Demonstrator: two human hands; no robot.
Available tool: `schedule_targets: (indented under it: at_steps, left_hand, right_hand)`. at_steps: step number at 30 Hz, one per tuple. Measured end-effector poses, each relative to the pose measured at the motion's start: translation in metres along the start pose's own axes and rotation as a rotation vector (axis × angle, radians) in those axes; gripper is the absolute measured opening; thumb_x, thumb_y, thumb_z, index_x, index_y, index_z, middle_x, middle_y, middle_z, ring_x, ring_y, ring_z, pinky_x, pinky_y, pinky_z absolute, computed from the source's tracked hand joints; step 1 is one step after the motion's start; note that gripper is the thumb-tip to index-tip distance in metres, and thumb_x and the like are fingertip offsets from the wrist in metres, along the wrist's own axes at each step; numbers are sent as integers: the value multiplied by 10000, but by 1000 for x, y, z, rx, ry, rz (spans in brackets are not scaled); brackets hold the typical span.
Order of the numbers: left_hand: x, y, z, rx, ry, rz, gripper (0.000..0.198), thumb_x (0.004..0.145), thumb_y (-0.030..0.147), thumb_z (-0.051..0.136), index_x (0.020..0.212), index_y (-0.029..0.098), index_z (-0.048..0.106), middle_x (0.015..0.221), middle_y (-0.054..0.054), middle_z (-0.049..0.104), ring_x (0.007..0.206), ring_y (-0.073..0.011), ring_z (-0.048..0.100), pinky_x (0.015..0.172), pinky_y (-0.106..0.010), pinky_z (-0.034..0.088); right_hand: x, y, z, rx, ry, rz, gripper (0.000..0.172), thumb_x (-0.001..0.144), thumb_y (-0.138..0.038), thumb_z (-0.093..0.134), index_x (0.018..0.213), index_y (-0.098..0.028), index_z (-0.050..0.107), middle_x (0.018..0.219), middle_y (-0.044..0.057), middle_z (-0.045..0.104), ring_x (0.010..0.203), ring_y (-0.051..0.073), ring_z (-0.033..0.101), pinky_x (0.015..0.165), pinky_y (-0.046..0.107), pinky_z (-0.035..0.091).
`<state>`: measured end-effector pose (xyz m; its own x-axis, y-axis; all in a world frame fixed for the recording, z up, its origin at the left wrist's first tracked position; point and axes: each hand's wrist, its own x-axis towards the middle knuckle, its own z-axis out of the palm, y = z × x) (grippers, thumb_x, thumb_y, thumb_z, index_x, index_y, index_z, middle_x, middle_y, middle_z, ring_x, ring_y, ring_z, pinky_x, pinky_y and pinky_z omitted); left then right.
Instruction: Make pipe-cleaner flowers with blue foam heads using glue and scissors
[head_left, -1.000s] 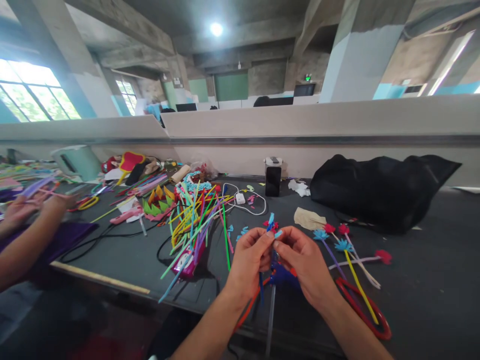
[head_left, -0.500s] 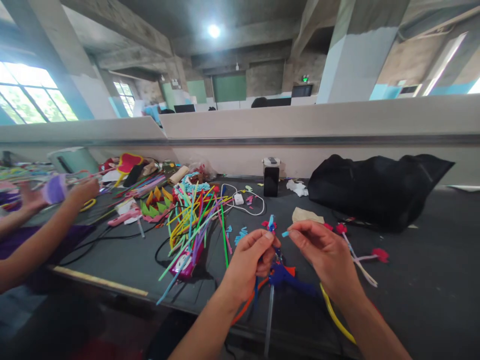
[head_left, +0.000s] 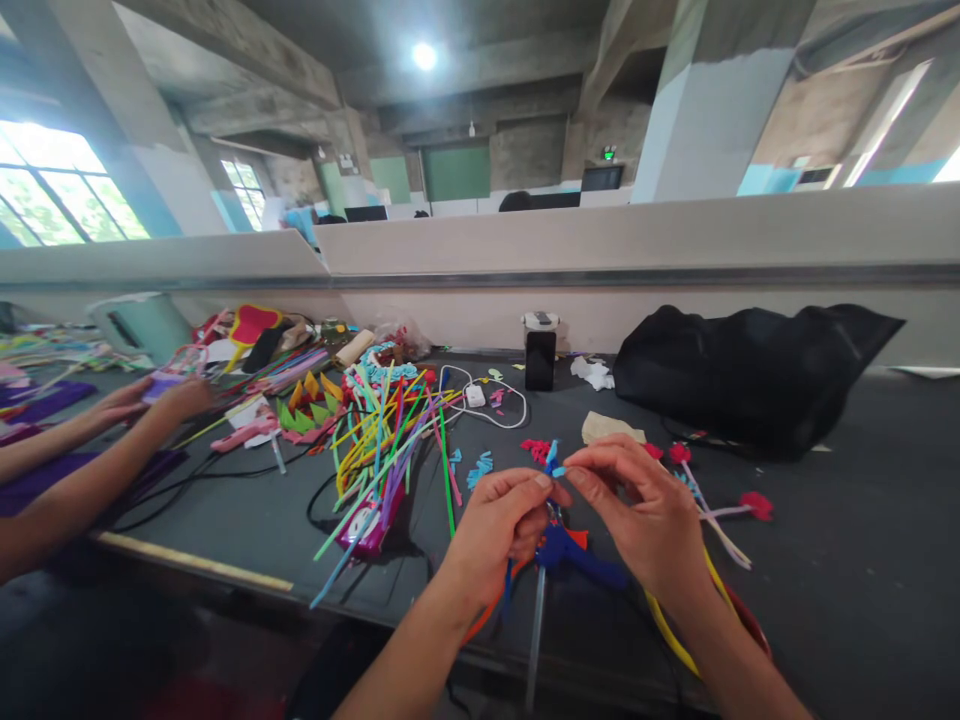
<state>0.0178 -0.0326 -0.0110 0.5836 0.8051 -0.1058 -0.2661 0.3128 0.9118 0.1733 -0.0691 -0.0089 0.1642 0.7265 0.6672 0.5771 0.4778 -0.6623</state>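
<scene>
My left hand (head_left: 504, 520) is closed in a pinch on a dark blue pipe cleaner (head_left: 551, 462) that has light blue fuzzy bits at its top. Between the thumb and fingertips of my right hand (head_left: 637, 505) is a small light blue pipe-cleaner piece (head_left: 559, 471), brought up against that top; whether it sticks cannot be made out. Below my hands lies a blue glue gun (head_left: 574, 555), a clear glue stick (head_left: 537, 625) pointing out toward me. Small red pieces (head_left: 536, 450) and cut light blue pieces (head_left: 480, 468) lie on the black table beyond my left hand.
A heap of coloured pipe cleaners (head_left: 390, 430) covers a magenta box (head_left: 367, 530) at left. Behind stand a phone (head_left: 540, 360) and a white cable (head_left: 517, 400). At right are a black bag (head_left: 750, 380) and red-tipped stems (head_left: 754, 506). Another person's hands (head_left: 180, 400) work at far left.
My right hand has moved left, bringing the light blue piece up to the dark blue pipe cleaner. My left hand keeps its hold. At far left, the other person's hands have come closer together.
</scene>
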Motion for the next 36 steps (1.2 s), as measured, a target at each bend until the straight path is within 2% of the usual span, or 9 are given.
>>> schedule_targets:
  at_steps: [9, 19, 26, 33, 36]
  left_hand:
    - [-1, 1, -1, 27, 2, -7, 252, 816, 344, 611, 726, 115, 665, 447, 106, 231, 395, -30, 129, 403, -211, 85]
    - [-1, 0, 3, 96, 54, 45, 231, 800, 335, 627, 709, 124, 656, 456, 100, 247, 415, -38, 150, 410, -215, 99]
    - [-3, 0, 6, 141, 81, 79, 294, 795, 354, 648, 608, 152, 545, 477, 91, 245, 433, -47, 168, 419, -223, 112]
    - [-5, -1, 5, 235, 100, 136, 285, 809, 382, 647, 664, 138, 612, 523, 71, 307, 474, -59, 225, 447, -225, 164]
    - [-5, 0, 6, 252, 103, 152, 310, 813, 373, 637, 616, 147, 559, 525, 70, 295, 480, -61, 222, 454, -229, 170]
  right_hand:
    - [0, 4, -2, -41, 65, -20, 47, 868, -239, 639, 847, -248, 680, 850, -4, 632, 740, 125, 586, 618, 247, 453]
    - [0, -1, -4, -23, 33, 0, 67, 869, -222, 630, 816, -241, 665, 816, -21, 627, 665, 101, 542, 582, 238, 419]
    - [0, -3, -6, -37, 10, 17, 89, 873, -248, 612, 800, -234, 660, 798, -11, 634, 651, 113, 542, 578, 254, 423]
    - [0, -2, -5, -49, -3, 24, 95, 880, -252, 605, 797, -233, 647, 798, -4, 631, 656, 119, 531, 596, 260, 428]
    - [0, -2, -5, -53, -12, 17, 93, 878, -246, 608, 793, -231, 642, 795, -10, 624, 661, 116, 524, 609, 255, 426]
